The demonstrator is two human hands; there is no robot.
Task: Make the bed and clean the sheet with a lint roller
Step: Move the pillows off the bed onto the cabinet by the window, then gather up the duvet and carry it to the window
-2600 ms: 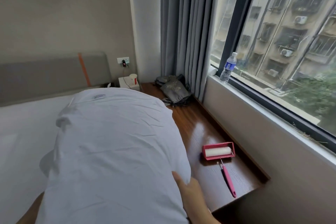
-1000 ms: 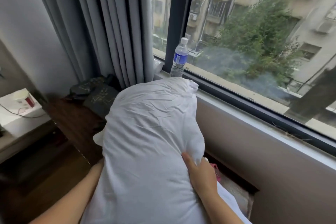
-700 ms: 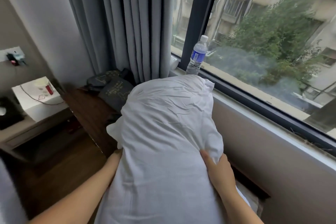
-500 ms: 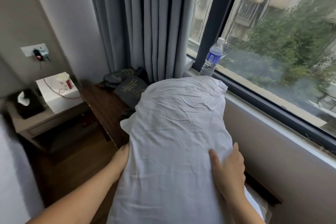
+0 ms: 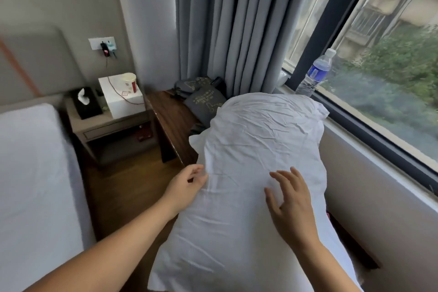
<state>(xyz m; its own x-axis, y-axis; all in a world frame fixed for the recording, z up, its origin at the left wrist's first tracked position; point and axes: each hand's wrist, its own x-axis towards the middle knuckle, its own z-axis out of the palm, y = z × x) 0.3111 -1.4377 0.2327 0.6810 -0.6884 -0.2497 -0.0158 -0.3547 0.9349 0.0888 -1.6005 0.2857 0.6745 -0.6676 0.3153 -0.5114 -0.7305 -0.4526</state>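
Note:
A large white pillow (image 5: 256, 149) lies along the dark wooden bench (image 5: 170, 116) under the window, its far end by the curtain. My right hand (image 5: 290, 201) is on top of the pillow, fingers spread and straight. My left hand (image 5: 187, 185) touches the pillow's left edge with fingers loosely extended. The bed with its white sheet (image 5: 30, 185) is at the left. The lint roller is hidden; only a sliver of red (image 5: 328, 214) shows by the pillow's right edge.
A nightstand (image 5: 106, 125) holds a black tissue box (image 5: 86, 102), a white box (image 5: 122, 95) and a paper cup (image 5: 129, 82). Dark bags (image 5: 203, 95) sit by the grey curtain (image 5: 232, 23). A water bottle (image 5: 314, 76) stands on the sill.
The pillow went from the bed to the bench by the window and was laid down. Both hands have loosened from gripping its sides; the right now lies flat on top.

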